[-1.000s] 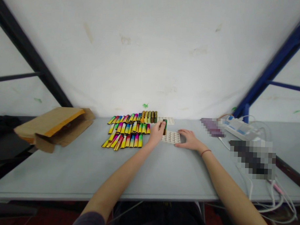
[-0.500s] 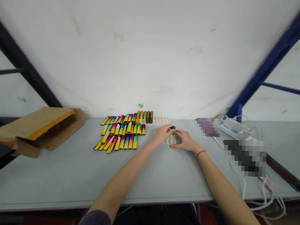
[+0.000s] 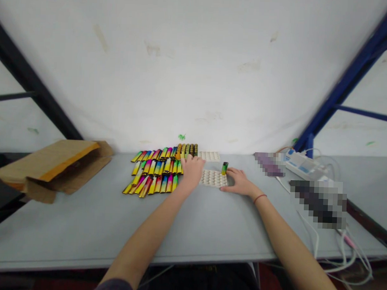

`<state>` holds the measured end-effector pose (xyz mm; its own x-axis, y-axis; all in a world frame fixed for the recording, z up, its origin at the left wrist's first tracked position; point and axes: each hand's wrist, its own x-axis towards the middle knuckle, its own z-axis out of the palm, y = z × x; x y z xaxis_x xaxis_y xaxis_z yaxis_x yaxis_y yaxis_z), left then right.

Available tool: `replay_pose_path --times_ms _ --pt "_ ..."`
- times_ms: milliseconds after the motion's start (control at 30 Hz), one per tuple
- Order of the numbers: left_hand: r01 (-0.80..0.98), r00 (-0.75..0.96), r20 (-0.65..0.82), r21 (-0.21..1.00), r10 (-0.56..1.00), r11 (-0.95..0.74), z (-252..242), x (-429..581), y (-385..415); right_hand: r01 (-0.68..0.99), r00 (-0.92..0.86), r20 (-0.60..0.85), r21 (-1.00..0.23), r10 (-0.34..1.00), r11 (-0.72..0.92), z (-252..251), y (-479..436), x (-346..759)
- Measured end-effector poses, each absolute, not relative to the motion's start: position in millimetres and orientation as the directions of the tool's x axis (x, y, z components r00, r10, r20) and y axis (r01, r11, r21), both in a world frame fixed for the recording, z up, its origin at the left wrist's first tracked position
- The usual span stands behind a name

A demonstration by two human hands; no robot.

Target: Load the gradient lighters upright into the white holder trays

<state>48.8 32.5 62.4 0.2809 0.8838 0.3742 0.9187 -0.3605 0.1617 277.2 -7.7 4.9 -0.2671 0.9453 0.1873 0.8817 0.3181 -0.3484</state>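
Observation:
Several slim, shiny cases point(image 3: 157, 167), gold fading into rainbow colours, lie in three rough rows; they look like lighters, but I cannot be sure. My left hand point(image 3: 191, 174) is over the right end of the middle row, fingers apart and tips partly hidden; nothing shows in it. To its right lies a white tray point(image 3: 211, 178) with rows of hollows. One green-and-yellow case point(image 3: 225, 168) with a dark top stands upright at the tray's far right corner. My right hand point(image 3: 241, 182) spans the tray's right end, thumb at the near corner and fingers beside the upright case.
A block of upright cases point(image 3: 187, 149) and a second white tray point(image 3: 209, 156) stand by the wall. An open cardboard box point(image 3: 50, 161) lies at the left. On the right are a power strip point(image 3: 302, 163), white cables point(image 3: 315, 238) and two blurred-out items.
My left hand has left the upright case and moved left to the rows of cases. The upright case now stands free. My right hand has stayed at the tray.

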Motion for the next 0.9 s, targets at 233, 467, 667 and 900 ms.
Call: replay_pose_path --times_ms 233,467,667,900 --pt "0.974 0.202 0.324 0.035 0.924 -0.226 51 8 37 0.873 -0.288 0.195 -0.349 0.938 0.341 2 -6 281" --pt "0.947 0.245 0.296 0.133 0.923 -0.294 43 13 35 0.876 -0.275 0.19 -0.354 0.942 0.327 4 -8 279" --pt "0.941 0.276 0.296 0.111 0.914 -0.32 37 10 34 0.881 -0.266 0.172 -0.356 0.948 0.312 5 -8 277" --pt "0.659 0.325 0.439 0.53 0.838 -0.533 38 12 37 0.869 -0.291 0.184 -0.36 0.939 0.339 3 -7 280"
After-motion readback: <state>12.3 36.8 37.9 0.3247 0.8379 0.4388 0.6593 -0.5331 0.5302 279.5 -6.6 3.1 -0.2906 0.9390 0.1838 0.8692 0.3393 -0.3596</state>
